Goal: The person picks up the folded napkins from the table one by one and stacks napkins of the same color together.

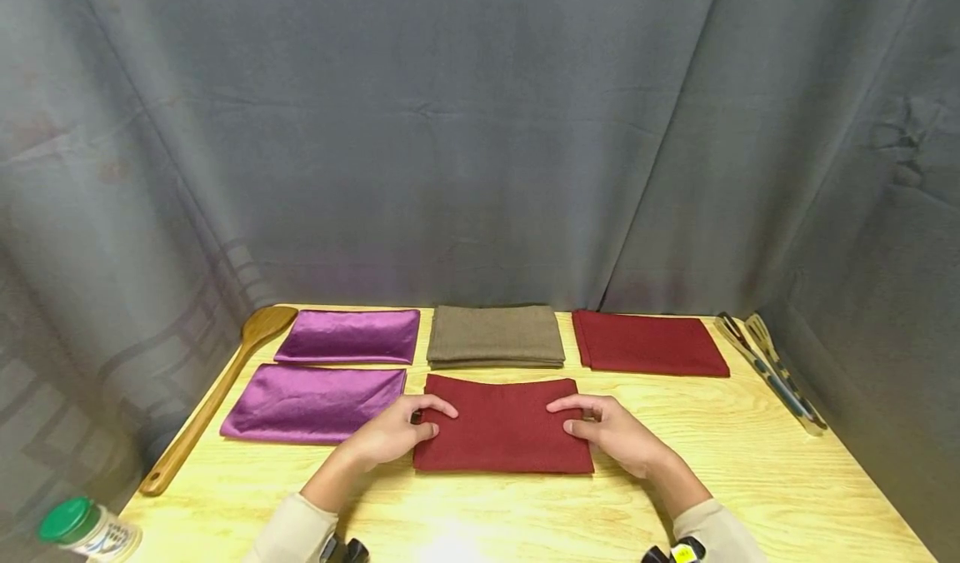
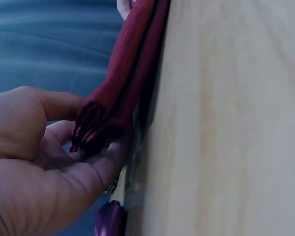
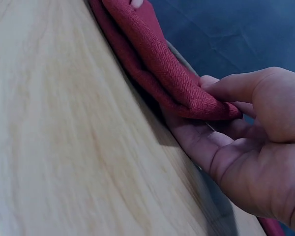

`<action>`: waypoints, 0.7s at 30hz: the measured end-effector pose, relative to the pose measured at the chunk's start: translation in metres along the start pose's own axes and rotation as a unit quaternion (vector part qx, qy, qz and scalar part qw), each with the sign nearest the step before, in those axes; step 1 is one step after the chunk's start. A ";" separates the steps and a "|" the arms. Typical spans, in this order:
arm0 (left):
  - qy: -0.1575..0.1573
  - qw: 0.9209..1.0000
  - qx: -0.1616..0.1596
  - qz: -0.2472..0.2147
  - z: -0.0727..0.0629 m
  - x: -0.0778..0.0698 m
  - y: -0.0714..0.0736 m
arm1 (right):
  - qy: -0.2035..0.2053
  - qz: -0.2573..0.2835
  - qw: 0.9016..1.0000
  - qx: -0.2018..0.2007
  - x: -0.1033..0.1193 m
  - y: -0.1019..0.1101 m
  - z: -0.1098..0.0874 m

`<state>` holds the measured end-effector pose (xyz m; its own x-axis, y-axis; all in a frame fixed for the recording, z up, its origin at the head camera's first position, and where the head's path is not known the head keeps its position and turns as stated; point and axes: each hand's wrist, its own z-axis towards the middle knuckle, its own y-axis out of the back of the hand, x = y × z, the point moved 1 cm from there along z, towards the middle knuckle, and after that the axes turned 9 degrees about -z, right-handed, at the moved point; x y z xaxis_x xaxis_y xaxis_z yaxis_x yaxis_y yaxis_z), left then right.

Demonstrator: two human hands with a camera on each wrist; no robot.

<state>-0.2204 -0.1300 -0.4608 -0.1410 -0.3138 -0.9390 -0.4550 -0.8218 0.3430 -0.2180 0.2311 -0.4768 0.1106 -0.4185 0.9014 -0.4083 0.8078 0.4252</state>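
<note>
A folded dark red cloth (image 1: pixel 504 434) is between my two hands, near the front middle of the table. My left hand (image 1: pixel 392 435) grips its left end, thumb and index finger on top and other fingers beneath, as the left wrist view shows around the stacked folds (image 2: pixel 93 120). At the right end, my right hand (image 1: pixel 618 436) holds the cloth the same way; in the right wrist view its fingers reach under the thick folded edge (image 3: pixel 162 73). The cloth's underside lies close over the tabletop.
Behind lie a folded brown cloth (image 1: pixel 495 336) and a second red one (image 1: pixel 651 344). Two purple cloths, the rear (image 1: pixel 351 336) and the front (image 1: pixel 318 405), lie left. A wooden spatula (image 1: pixel 210 405) and green-lidded jar (image 1: pixel 93 530) line the left edge; metal tongs (image 1: pixel 776 376) lie right.
</note>
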 end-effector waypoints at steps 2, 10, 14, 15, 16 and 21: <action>0.009 1.000 -0.010 -0.008 0.000 0.000 0.001 | 0.002 0.008 1.000 0.000 -0.001 0.002 0.000; 0.033 0.995 -0.059 -0.070 0.004 -0.002 0.004 | -0.010 0.030 0.999 -0.009 -0.003 0.010 0.000; 0.031 0.994 -0.071 -0.072 0.005 -0.005 0.005 | -0.013 0.029 0.999 -0.021 0.000 0.013 -0.002; 0.030 0.994 -0.073 -0.071 0.005 -0.005 0.006 | -0.014 0.027 0.999 -0.027 0.001 0.014 -0.002; 0.028 0.994 -0.074 -0.071 0.005 -0.006 0.006 | -0.014 0.021 0.999 -0.036 0.003 0.015 -0.003; 0.019 0.994 -0.079 -0.078 0.002 -0.012 0.008 | -0.023 0.005 0.997 -0.079 0.012 0.020 -0.006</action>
<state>-0.2241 -0.1323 -0.4469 -0.0445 -0.1919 -0.9804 -0.3243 -0.9255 0.1959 -0.2196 0.2445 -0.4574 0.0633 -0.4255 0.9028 -0.2608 0.8661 0.4265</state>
